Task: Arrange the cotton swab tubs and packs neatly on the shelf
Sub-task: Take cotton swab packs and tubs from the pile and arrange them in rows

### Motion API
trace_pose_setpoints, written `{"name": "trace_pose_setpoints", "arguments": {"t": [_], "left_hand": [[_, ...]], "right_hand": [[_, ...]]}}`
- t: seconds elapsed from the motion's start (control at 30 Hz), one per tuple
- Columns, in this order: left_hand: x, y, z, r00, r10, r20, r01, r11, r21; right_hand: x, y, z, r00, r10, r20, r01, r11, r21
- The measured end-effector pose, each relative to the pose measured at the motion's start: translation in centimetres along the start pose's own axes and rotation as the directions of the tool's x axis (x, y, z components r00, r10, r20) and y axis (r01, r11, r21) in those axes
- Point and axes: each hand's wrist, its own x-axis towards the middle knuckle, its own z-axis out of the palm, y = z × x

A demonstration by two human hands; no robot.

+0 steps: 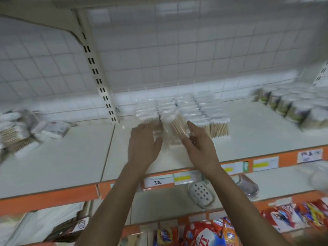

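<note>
At centre frame, the right hand (198,144) grips a tilted clear pack of cotton swabs (179,126), while the left hand (143,146) rests open, fingers spread, against its 9 o'clock side. Rows of standing packs (195,110) fill the shelf (71,157) at 12 o'clock. Loose packs (19,132) lie at 9 o'clock; round tubs (291,105) cluster at 2 o'clock.

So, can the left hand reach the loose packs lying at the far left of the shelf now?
Probably yes. The left hand is at the middle packs, and the shelf between it and the loose packs is bare, so nothing blocks a sideways reach.
</note>
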Motion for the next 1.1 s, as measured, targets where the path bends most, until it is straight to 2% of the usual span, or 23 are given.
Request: {"name": "trace_pose_setpoints", "arguments": {"t": [0.07, 0.2, 0.3, 0.4, 0.53, 0.63, 0.77, 0.83, 0.9, 1.1], "left_hand": [[-0.5, 3.5, -0.2, 0.999, 0.027, -0.019, -0.029, 0.991, -0.134], [-0.9, 9.2, 0.8, 0.996, -0.037, 0.080, 0.064, 0.927, -0.369], [-0.9, 12.4, 1.9, 0.975, -0.081, 0.206, 0.180, 0.832, -0.524], [-1.0, 15.3, 3.4, 0.942, -0.033, 0.334, 0.254, 0.723, -0.643], [-0.6, 17.7, 6.1, 0.930, 0.018, 0.368, 0.274, 0.634, -0.724], [0.5, 19.1, 8.0, 0.932, 0.002, 0.363, 0.283, 0.621, -0.731], [2.4, 20.9, 10.8, 0.936, 0.023, 0.350, 0.243, 0.678, -0.694], [3.3, 22.1, 12.0, 0.938, 0.047, 0.344, 0.212, 0.706, -0.675], [4.0, 23.2, 13.0, 0.939, 0.084, 0.334, 0.173, 0.724, -0.668], [6.7, 24.9, 16.6, 0.954, 0.116, 0.275, 0.098, 0.747, -0.658]], "right_hand": [[-0.4, 0.8, -2.0, 0.998, 0.048, 0.041, -0.052, 0.991, 0.122], [-1.2, 1.6, -6.3, 0.993, 0.092, 0.069, -0.111, 0.922, 0.370], [-1.3, 2.2, -9.5, 0.988, 0.140, 0.062, -0.152, 0.854, 0.498], [-1.2, 3.1, -11.8, 0.977, 0.193, 0.090, -0.210, 0.800, 0.562], [-0.8, 4.5, -14.2, 0.973, 0.225, 0.046, -0.214, 0.818, 0.534], [-0.1, 5.7, -16.2, 0.973, 0.223, -0.056, -0.177, 0.881, 0.439], [1.7, 7.2, -18.6, 0.960, 0.183, -0.211, -0.119, 0.951, 0.286], [2.8, 8.0, -19.9, 0.955, 0.115, -0.273, -0.063, 0.979, 0.193], [3.7, 8.5, -21.1, 0.958, 0.060, -0.280, -0.023, 0.991, 0.134], [6.4, 9.7, -24.3, 0.950, 0.034, -0.311, -0.037, 0.999, -0.005]]}}
